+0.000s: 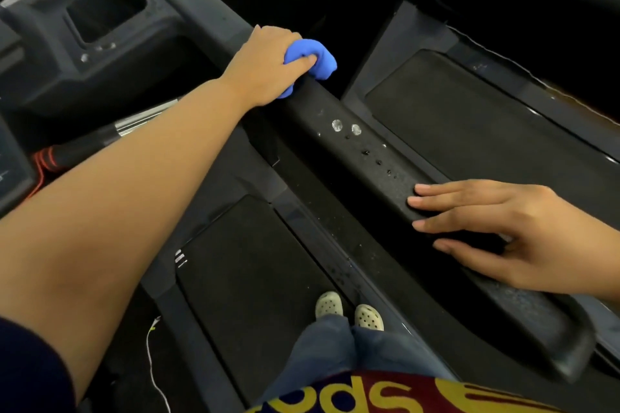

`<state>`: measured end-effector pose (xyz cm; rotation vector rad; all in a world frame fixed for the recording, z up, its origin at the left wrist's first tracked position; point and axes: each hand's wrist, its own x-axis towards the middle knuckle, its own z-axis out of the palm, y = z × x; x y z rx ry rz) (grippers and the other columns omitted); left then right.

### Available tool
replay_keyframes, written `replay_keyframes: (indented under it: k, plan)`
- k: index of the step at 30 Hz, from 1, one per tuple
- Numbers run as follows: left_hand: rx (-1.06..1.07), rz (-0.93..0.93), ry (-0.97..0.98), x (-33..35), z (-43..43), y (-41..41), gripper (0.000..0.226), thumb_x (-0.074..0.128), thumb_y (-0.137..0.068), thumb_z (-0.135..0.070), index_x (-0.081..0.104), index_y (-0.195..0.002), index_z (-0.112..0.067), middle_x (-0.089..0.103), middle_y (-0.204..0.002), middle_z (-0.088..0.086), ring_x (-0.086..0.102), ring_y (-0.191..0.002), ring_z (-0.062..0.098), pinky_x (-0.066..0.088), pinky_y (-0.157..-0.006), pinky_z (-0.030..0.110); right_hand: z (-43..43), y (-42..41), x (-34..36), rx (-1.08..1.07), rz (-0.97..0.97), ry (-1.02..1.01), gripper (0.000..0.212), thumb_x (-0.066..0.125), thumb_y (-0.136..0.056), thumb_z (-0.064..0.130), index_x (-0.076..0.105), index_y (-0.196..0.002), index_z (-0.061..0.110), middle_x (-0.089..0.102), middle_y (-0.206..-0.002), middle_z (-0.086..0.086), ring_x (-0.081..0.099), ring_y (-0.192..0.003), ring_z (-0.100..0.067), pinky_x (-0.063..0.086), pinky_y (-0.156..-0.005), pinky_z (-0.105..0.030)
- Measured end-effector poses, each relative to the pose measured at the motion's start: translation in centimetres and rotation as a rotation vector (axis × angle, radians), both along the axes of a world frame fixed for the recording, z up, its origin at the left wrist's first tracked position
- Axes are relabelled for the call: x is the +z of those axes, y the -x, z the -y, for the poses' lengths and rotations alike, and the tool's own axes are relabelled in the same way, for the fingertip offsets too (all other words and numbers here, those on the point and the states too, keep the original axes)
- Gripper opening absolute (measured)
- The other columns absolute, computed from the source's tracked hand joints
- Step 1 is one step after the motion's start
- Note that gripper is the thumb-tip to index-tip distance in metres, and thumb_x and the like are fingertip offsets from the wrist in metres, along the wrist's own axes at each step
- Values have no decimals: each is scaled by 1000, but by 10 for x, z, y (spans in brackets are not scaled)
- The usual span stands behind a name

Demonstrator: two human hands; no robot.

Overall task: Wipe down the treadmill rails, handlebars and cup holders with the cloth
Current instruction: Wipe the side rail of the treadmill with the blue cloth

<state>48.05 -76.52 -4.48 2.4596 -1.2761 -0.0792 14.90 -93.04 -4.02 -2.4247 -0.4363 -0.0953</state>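
While the left hand (265, 67) is gripping the bunched blue cloth (315, 57) against the upper end of the rail (369, 157), at about 12 o'clock from frame centre, the rail-wiping step is judged to be in hand. Its fingers are curling round the cloth, and the thumb is pressing into it.

The right hand (503, 231), at 4 o'clock, is resting on the lower stretch of the same rail, fingers straight and spread, holding nothing.

Between the two hands, droplets (345, 127) and pale spots are sitting on the rail's top face, and that stretch is looking unwiped. The next move is likely calling for a firm draw of the cloth down the rail through them, with the right hand clearing the path.

The cup holder (104, 17), at 10 o'clock, is showing specks on its rim and is appearing not yet done.

Surface: the rail is presenting as dark, textured plastic.

Surroundings: a black belt (251, 278) is lying at 7 o'clock and a second belt (469, 117) at 2 o'clock. Pale shoes (349, 308) are standing at 6 o'clock, and a white cable (154, 362) is trailing at 7 o'clock.
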Motion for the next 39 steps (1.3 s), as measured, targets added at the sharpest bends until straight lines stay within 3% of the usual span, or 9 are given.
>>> replay_keyframes:
  k: [3,7,11,15,20,27,30,35,39]
  plan:
    - [-10,-66,24,-2,0,-3,42,38,-87,-49,63,-83,-16,57,-67,-6,60,-79,16,46,-92,41,1,-3,2,-12,-6,-14,28,64,-84,32,72,-107,17,64,-122,6,53,-123,-8,50,-96,-34]
    - [3,-50,124,-8,1,-1,36,40,-87,-44,55,-72,-16,57,-69,-3,58,-75,16,49,-76,36,2,-4,0,-28,23,-42,27,67,-82,29,73,-105,16,65,-120,5,56,-120,-10,51,-93,-33]
    - [-15,-34,122,-9,-1,-2,37,40,-88,-43,53,-70,-13,57,-68,3,55,-69,15,38,-68,23,-1,-4,-3,-36,51,-39,26,67,-82,27,73,-105,14,65,-119,4,56,-120,-10,51,-94,-32]
    - [-76,50,95,-6,0,9,42,39,-88,-43,59,-76,-8,57,-71,2,52,-71,16,42,-79,33,-2,4,-5,-58,39,-61,28,62,-85,22,70,-111,15,61,-127,3,52,-125,-13,48,-98,-34]
    - [-176,68,141,-3,1,46,32,40,-90,-35,60,-78,-12,61,-73,0,55,-75,17,44,-80,37,17,18,-5,-85,-11,-107,34,58,-86,22,65,-119,19,54,-136,5,47,-129,-13,43,-102,-34]
    - [-233,51,236,1,8,139,19,47,-85,-16,64,-82,-9,64,-80,-2,56,-91,17,41,-81,39,31,33,-14,-173,48,-107,53,66,-79,38,53,-126,16,49,-126,1,51,-115,-15,44,-90,-23]
    - [-206,4,279,-6,11,180,25,47,-88,-26,68,-93,-13,66,-90,-6,59,-93,19,40,-88,42,40,38,-19,-150,38,-175,57,64,-79,37,44,-129,16,46,-123,-1,51,-106,-20,44,-85,-26]
    - [-55,-24,326,-19,11,224,37,50,-86,-36,67,-110,-13,67,-110,-5,54,-115,18,33,-103,44,49,42,-18,-137,54,-231,49,57,-82,34,44,-128,19,48,-116,5,52,-99,-20,43,-81,-25]
    - [-46,-58,371,-22,13,251,35,52,-84,-34,68,-109,-15,67,-111,-6,53,-118,16,31,-105,46,57,47,-18,-175,59,-306,21,50,-89,45,44,-103,31,43,-84,16,43,-67,-7,36,-62,-16]
